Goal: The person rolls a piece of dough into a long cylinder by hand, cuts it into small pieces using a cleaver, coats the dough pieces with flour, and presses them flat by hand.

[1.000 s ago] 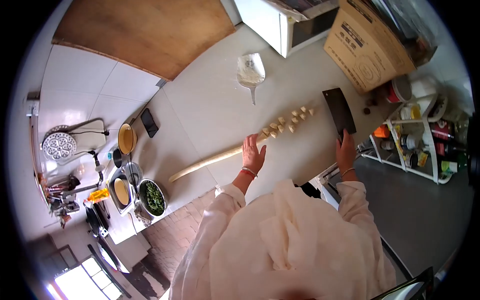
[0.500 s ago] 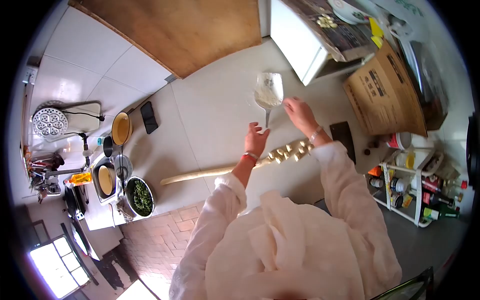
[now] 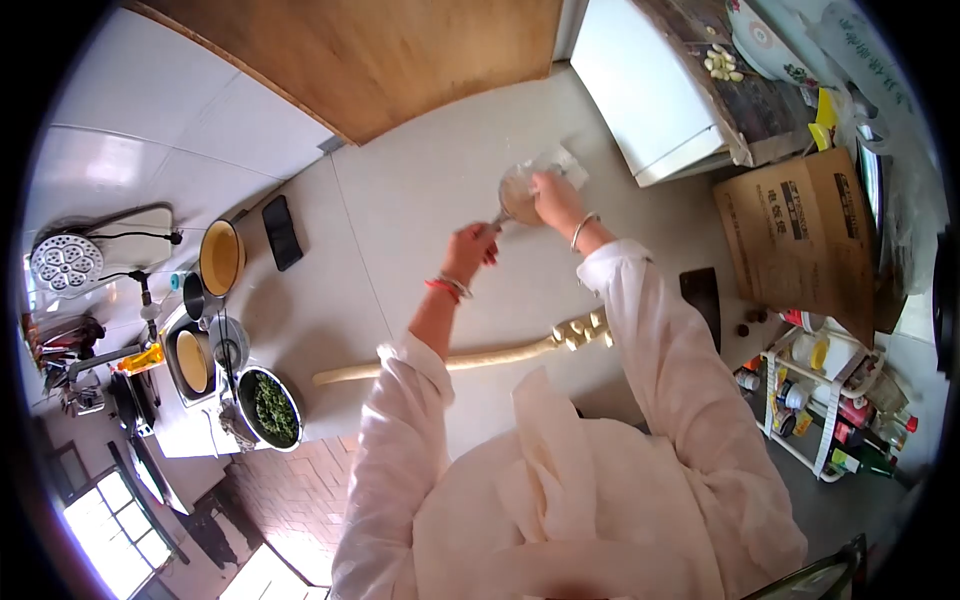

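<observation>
My left hand (image 3: 470, 252) is closed around the handle of a metal scoop (image 3: 518, 200). Its bowl, dusted with whitish flour, tilts over the countertop. Inside that bowl, my right hand (image 3: 558, 203) has curled fingers; whatever lies between them is hidden. Nearer to me, a long dough rope (image 3: 490, 358) runs across the counter, passing by my left sleeve. Several cut dough pieces (image 3: 573, 333) sit at its right end, partly covered by my right sleeve. Right of that sleeve lies a dark cleaver blade (image 3: 703, 298).
A phone (image 3: 282, 233) and a yellowish bowl (image 3: 221, 258) lie left, with a bowl of chopped greens (image 3: 272, 408) at the near left edge. A cardboard box (image 3: 795, 235) and a bottle rack (image 3: 822, 400) stand right. A wooden board (image 3: 400, 60) is at the back.
My left hand has moved left and taken hold of the scoop's handle. My right hand has moved into the scoop's bowl. The scoop has turned and tilted.
</observation>
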Available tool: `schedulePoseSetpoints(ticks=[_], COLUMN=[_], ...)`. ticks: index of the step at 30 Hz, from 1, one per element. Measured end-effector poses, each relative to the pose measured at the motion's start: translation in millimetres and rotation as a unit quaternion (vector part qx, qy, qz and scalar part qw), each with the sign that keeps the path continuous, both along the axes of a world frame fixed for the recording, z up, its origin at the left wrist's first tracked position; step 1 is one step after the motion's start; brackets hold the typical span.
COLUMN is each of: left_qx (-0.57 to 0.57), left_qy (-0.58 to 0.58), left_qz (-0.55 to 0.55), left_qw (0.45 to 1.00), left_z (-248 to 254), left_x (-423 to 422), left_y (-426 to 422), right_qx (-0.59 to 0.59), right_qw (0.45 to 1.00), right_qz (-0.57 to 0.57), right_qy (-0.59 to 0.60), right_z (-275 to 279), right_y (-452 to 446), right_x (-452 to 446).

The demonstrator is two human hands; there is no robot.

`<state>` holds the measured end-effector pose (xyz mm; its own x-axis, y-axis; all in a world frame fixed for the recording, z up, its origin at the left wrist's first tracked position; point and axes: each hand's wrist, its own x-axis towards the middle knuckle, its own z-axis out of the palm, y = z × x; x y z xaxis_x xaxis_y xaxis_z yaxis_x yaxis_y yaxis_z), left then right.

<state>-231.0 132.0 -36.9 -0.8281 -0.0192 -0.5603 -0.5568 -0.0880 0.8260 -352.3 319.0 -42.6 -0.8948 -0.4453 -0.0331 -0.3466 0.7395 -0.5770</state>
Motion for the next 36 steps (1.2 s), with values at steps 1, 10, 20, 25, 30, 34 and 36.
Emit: schedulePoseSetpoints(ticks=[1, 10, 20, 25, 30, 34, 36], left_qx=[-0.028, -0.444, -0.316, -0.368, -0.416, -0.442, -0.502], left_qy=[0.015, 0.242, 0.192, 0.166, 0.262, 0.291, 0.326], left_qz=[-0.015, 0.121, 0.110, 0.032, -0.048, -0.348, -0.412], left_qw=[0.999, 0.854, 0.922, 0.914, 0.869, 0.774, 0.687], left_z=[-4, -8, -4, -11, 3, 22, 17], left_x=[-7, 2, 188, 211, 183, 159, 154], left_y=[-15, -77, 51, 26, 51, 127, 153], right_qx=[-0.040, -0.121, -0.262, -0.245, -0.199, 0.085, 0.103], right_qw=[0.999, 0.935, 0.901, 0.932, 0.968, 0.986, 0.983], right_qz=[0.004, -0.146, -0.016, 0.009, -0.118, -0.111, -0.096], right_qy=[-0.017, -0.300, -0.346, -0.265, -0.093, 0.087, 0.117], right_z=[11, 103, 93, 84, 49, 15, 11], right_y=[1, 152, 90, 127, 195, 200, 185], right_x=[-4, 69, 123, 153, 214, 274, 273])
